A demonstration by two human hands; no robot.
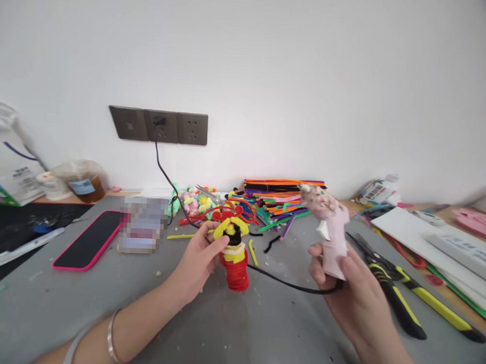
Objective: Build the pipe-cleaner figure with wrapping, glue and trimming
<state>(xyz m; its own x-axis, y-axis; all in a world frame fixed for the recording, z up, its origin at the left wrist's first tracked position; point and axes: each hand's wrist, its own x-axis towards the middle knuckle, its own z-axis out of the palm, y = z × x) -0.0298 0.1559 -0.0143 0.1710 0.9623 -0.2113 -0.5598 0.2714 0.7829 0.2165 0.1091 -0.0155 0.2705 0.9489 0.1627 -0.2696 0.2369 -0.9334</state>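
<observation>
My left hand pinches a small pipe-cleaner figure with a red lower part, yellow and black upper part and red loops on top. It is held upright over the grey mat. In my right hand is a pale pink hot glue gun, its stained nozzle end pointing up and to the left. A black cord runs from the base of its handle, passes behind the figure and leads up to the wall socket. The figure and the glue gun are apart.
Behind lie bundled pipe cleaners, pompoms and scissors. On the left are a pink-cased phone and a tub of brown liquid. Yellow-black pliers and white sheets lie at right, on the grey mat and beyond.
</observation>
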